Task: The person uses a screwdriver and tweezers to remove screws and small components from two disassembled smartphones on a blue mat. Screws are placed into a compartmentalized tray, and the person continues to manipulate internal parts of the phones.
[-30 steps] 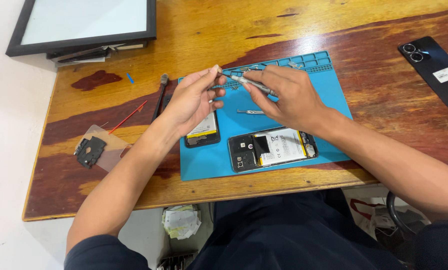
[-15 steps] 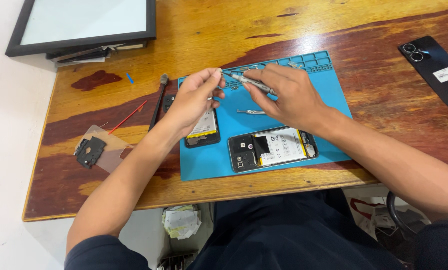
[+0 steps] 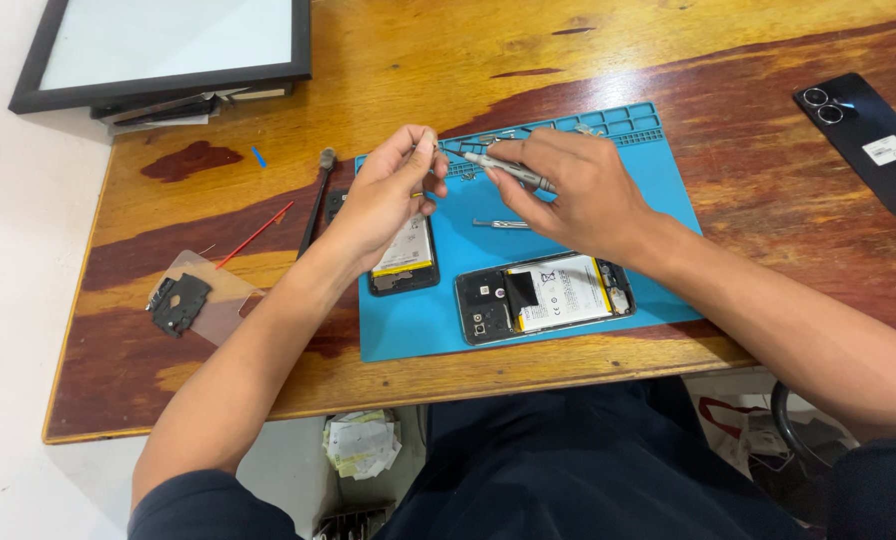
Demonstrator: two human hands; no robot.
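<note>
All positions are referenced to the blue work mat [image 3: 448, 325] on the wooden table [image 3: 668, 80]. Far left of the mat, at the table's rear corner, a black-framed panel [image 3: 168, 45] rests on a thin stack of items. Left of the mat, near the front edge, a small black component [image 3: 178, 303] lies on a clear sheet [image 3: 223, 300]; a thin red stick [image 3: 255, 234] lies between that sheet and the mat. A dark brush-like tool [image 3: 315, 205] lies just beside the mat's left edge. The left hand [image 3: 388, 195] is raised over the mat's left part, thumb and forefinger pinched together at the tip of the screwdriver; whether a small part sits between them cannot be determined. Beneath this hand, an opened phone [image 3: 406, 262] with exposed battery lies on the mat. The right hand [image 3: 578, 190] is raised over the mat's upper centre, fingers clamped on a slim grey screwdriver [image 3: 503, 168], its tip pointing left toward the left fingertips. Small metal tweezers [image 3: 500, 224] lie on the mat below the screwdriver. A second opened phone [image 3: 546, 298] lies lengthwise near the mat's front edge. Far right of the mat, a black phone back cover [image 3: 865, 140] lies on the table.
</note>
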